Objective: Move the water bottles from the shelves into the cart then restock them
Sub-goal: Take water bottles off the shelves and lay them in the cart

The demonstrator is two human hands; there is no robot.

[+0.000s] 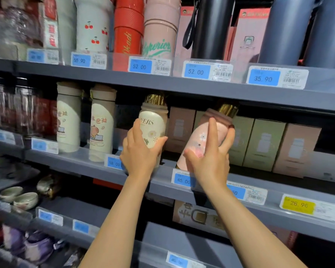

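On the middle shelf (85, 163), two bottles: the left bottle (153, 124) upright, the right bottle (201, 140) tilted. Boxes (263, 144) stand behind, to the right.

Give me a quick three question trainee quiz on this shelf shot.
1. True or false: the pink bottle in the right hand stands upright.
2. The left hand grips which bottle? A red, B cream, C black.
3. Fill in: both held bottles have ___ coloured caps.

Key: 1 false, it is tilted. 2 B. 3 gold.
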